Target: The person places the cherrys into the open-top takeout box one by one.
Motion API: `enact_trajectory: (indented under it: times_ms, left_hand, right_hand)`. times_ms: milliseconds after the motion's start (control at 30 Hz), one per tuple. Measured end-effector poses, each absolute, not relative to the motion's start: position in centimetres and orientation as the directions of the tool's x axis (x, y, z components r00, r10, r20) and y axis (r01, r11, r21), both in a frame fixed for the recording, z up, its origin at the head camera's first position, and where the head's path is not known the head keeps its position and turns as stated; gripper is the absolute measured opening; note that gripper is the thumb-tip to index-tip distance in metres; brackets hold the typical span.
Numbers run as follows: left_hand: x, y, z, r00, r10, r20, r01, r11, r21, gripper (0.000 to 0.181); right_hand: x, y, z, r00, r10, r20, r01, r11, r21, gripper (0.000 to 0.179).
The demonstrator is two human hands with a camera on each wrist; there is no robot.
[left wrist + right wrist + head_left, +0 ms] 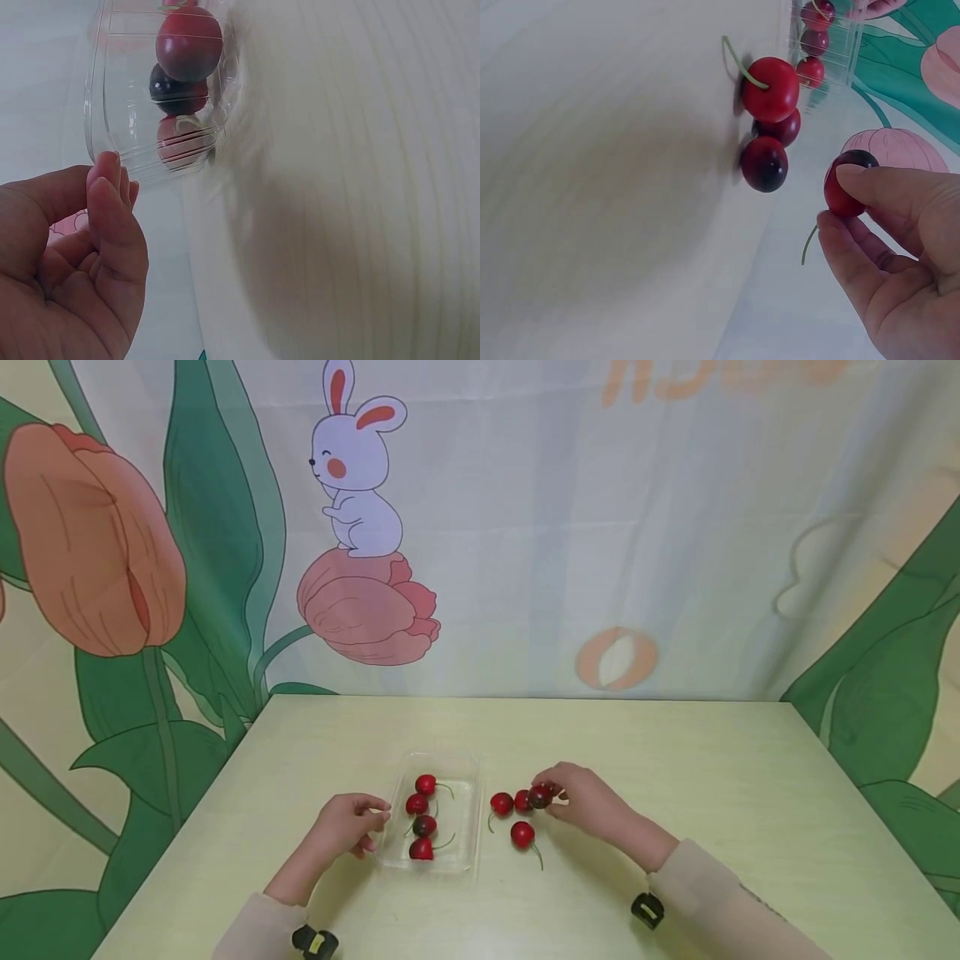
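Four cherries fill the box; right of it, three dot the desk and the right hand pinches another. The left hand pinches its left rim. Lettering beyond is cropped, unreadable.

The cherries are red, their stems green, the tabletop pale yellow, the backdrop tulip-patterned.

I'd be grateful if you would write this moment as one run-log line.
right hand: pinching cherry above table | left hand: at left side of tray | tray: four cherries | table: three cherries
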State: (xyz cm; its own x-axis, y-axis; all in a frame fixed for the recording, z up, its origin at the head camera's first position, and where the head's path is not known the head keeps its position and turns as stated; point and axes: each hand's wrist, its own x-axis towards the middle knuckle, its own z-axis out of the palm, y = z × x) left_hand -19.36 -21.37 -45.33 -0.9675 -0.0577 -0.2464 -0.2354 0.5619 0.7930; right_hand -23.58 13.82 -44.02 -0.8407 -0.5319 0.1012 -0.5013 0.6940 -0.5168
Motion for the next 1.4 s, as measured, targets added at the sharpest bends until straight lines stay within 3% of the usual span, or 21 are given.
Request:
enact_trajectory:
  times_ms: [333, 1400]
  left_hand:
    - [-19.4, -21.4, -45.3, -0.964, -0.06, -0.258, -0.246, 0.562, 0.79, 0.026]
    - [-19.4, -21.4, -45.1, -0.964, -0.058, -0.261, -0.247, 0.562, 0.789, 0.023]
  right_hand:
    - [-23.8, 12.9, -43.0, -0.819, -0.56, 0.128, -0.538, 0.67, -0.511, 0.031]
    - [-23.1, 7.9, -41.8, -0.825, -0.559, 0.087, -0.486, 0.622, -0.614, 0.032]
